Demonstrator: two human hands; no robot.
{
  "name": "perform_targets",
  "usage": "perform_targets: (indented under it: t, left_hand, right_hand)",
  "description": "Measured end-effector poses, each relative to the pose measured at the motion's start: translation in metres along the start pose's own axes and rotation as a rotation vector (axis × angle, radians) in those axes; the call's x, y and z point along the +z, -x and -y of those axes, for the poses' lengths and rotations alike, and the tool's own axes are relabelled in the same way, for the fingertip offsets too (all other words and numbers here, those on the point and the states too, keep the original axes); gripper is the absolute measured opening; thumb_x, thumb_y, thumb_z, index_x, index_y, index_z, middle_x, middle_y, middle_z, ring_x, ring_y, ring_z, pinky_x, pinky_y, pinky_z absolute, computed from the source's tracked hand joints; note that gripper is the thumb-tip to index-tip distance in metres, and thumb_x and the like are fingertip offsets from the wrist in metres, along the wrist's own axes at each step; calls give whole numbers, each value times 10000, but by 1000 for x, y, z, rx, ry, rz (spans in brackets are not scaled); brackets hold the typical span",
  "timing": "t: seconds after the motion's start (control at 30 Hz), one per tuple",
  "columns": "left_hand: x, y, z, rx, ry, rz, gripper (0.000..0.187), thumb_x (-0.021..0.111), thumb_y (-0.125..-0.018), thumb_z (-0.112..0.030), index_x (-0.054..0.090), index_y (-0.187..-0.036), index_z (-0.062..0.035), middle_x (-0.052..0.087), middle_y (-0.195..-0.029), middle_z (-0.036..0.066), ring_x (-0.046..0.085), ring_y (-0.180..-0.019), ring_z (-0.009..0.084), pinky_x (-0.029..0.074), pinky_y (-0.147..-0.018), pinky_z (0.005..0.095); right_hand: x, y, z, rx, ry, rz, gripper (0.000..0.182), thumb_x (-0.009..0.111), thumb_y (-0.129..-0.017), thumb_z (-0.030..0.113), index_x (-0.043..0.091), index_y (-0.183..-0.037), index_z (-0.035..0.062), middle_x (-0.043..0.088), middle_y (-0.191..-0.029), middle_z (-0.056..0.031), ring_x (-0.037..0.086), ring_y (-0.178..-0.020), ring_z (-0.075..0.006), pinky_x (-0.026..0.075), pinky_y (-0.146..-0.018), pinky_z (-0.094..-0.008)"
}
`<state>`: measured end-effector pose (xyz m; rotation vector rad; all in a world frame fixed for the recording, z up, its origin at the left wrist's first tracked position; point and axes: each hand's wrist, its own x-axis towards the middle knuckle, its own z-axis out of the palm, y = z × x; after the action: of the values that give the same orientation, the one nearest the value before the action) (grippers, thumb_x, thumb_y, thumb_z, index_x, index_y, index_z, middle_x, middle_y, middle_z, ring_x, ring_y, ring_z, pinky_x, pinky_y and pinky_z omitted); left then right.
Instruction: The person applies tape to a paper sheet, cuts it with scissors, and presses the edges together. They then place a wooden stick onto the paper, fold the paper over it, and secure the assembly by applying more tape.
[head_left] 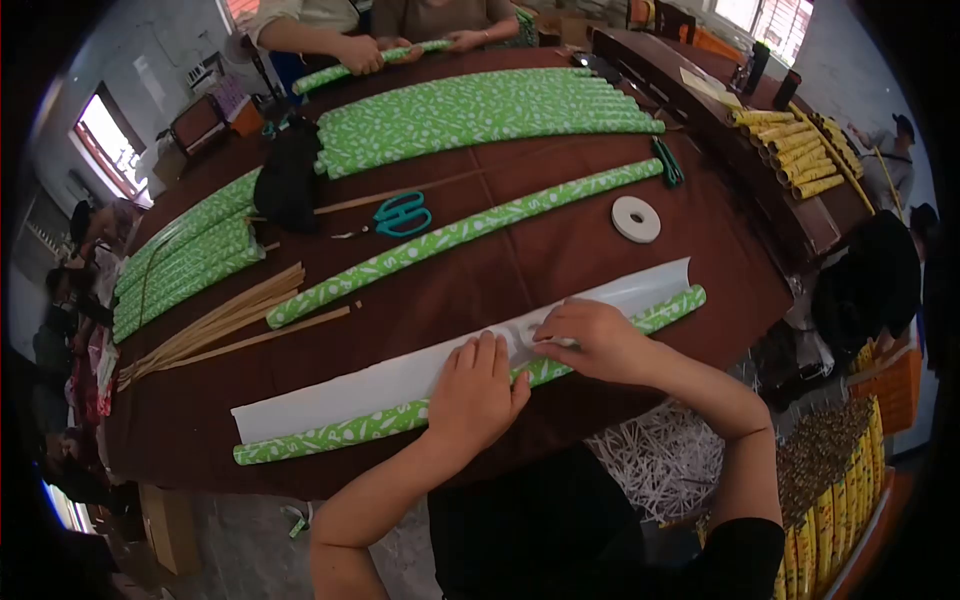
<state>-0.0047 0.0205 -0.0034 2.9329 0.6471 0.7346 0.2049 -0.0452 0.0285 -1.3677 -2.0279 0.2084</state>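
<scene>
A green patterned roll (335, 435) lies across the near side of the brown-covered table, with a white sheet edge (345, 392) spread out behind it. My left hand (477, 392) lies flat on the sheet and roll, fingers stretched out. Just to its right, my right hand (590, 340) has its fingers closed round a small white tape roll (530, 335), held against the sheet. Farther back, a second green roll (465, 235) lies diagonally. Teal scissors (402, 214) rest behind it, and a white ring-shaped roll (636, 219) lies to the right.
Brown strips (225, 320) lie at left beside stacked green rolls (190, 255). More green rolls (480, 112) cover the far side, where two people handle another roll (340, 73). Yellow rolls (795, 150) sit on the right-hand table (690, 95). Shredded paper (665, 455) is below.
</scene>
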Motion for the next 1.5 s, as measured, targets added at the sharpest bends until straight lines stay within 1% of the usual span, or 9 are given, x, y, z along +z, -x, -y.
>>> perform_targets:
  t: [0.2,0.37,0.57,0.7,1.07,1.1,1.2,1.43,1.5]
  left_hand:
    - [-6,-1,3,-53,99,87,463,589,-889,-272,547,-1194,74,542,-1193,215,545,-1035,345,476,-892,418]
    - [-8,-6,-1,-47,59,124,448,599,-880,-263,545,-1171,73,545,-1173,217,545,-1021,354,481,-870,417]
    - [-5,-5,0,-13,37,58,445,612,-868,-271,549,-1150,68,552,-1140,212,551,-995,351,488,-849,419]
    - [-5,-5,-1,-28,27,72,443,611,-869,-282,561,-1141,63,563,-1141,208,556,-997,338,492,-856,407]
    - [-3,-4,0,-63,51,92,489,640,-832,-284,566,-1165,67,558,-1178,211,544,-1053,345,486,-891,406]
    - [-3,-5,1,-64,49,109,493,641,-832,-283,561,-1171,66,553,-1187,210,540,-1060,344,482,-897,405]
    - [-1,-4,-1,-80,46,135,490,617,-841,-311,579,-1153,65,553,-1193,195,539,-1059,331,469,-919,398]
    - [0,-5,1,-102,9,162,507,598,-839,-343,596,-1140,64,554,-1201,187,544,-1047,331,469,-921,401]
    - [-1,-6,0,-104,-3,159,511,598,-838,-344,593,-1144,65,554,-1199,187,544,-1045,332,469,-920,404]
  right_hand:
    - [3,-5,-12,123,29,197,134,707,-825,116,669,-929,39,648,-834,-93,628,-790,-267,512,-699,-375]
    - [-8,-16,-27,169,-253,427,130,691,-832,86,656,-942,26,634,-875,-104,629,-804,-262,512,-721,-380]
    - [-10,-25,-35,-165,2,439,123,683,-772,63,651,-887,37,614,-894,-96,624,-902,-275,526,-766,-392]
    - [-11,-27,-30,-175,129,517,142,693,-755,79,649,-886,47,611,-914,-84,617,-923,-266,530,-769,-395]
    - [-13,-28,-23,87,-136,354,249,733,-749,102,593,-947,47,646,-785,-100,652,-779,-282,523,-685,-377]
    - [-16,-30,-15,259,-298,345,307,717,-756,67,527,-995,46,616,-771,-97,630,-721,-246,500,-634,-351]
    - [-15,-24,-27,383,-471,367,272,688,-784,42,505,-985,52,589,-744,-68,569,-665,-159,425,-558,-297]
    - [-26,-14,-45,474,-311,325,191,763,-768,129,590,-823,67,556,-638,10,537,-653,-109,370,-553,-277]
    - [-29,-12,-46,302,-14,223,219,799,-753,198,611,-753,87,552,-638,24,490,-636,-106,360,-653,-281]
